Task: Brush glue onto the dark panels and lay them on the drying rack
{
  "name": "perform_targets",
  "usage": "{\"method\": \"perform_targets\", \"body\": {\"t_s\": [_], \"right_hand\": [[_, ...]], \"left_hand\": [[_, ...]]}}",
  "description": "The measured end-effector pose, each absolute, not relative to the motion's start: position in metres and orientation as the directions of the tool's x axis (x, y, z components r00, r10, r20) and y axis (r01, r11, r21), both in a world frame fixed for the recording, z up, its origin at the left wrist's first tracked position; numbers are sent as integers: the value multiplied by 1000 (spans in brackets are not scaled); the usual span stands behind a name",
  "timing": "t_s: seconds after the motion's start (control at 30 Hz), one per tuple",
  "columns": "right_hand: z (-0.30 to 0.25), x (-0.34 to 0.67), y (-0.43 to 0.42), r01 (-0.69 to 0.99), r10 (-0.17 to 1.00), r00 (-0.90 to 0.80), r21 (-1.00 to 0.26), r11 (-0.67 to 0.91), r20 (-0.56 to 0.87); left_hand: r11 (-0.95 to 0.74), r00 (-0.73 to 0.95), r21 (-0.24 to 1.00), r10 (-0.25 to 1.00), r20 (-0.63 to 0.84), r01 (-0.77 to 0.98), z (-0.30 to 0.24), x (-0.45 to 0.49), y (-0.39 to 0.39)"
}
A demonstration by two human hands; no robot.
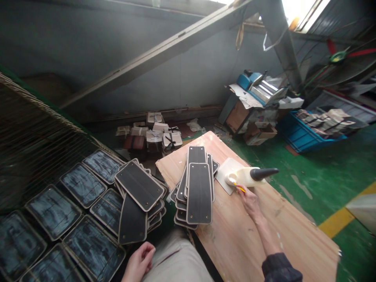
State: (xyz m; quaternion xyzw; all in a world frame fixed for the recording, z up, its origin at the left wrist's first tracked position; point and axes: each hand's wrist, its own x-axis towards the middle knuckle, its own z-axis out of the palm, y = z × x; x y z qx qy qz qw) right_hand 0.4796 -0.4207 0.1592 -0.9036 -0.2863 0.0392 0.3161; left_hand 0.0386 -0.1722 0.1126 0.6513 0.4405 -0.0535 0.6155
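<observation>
My right hand is closed round the thin red and yellow handle of a brush. The brush's tip reaches into a small round cup, whose contents look pale. Behind the cup lies a cream bottle with a black cone nozzle, and a white card is under them. Loosely curled near my lap, my left hand has nothing visible in it. A stack of black panels with pale edges and corner studs lies between my hands. Another pile of such panels sits above my left hand.
Several panels with wet-looking, streaked faces lie on a wire rack at the left. A wooden board carries the middle stack. Bundled pieces, a blue machine, a blue crate and a large fan stand beyond.
</observation>
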Motion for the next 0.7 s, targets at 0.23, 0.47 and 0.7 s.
{"method": "perform_targets", "body": {"t_s": [0.23, 0.47, 0.7], "right_hand": [[161, 465, -418, 229, 266, 955, -891, -392, 129], [140, 468, -394, 84, 39, 996, -993, -77, 81], [122, 464, -377, 93, -85, 992, -996, -19, 94]], "left_hand": [[158, 598, 747, 505, -623, 646, 112, 42, -173], [160, 601, 747, 498, -625, 645, 110, 39, -176], [160, 594, 733, 486, -641, 661, 109, 37, -177]]}}
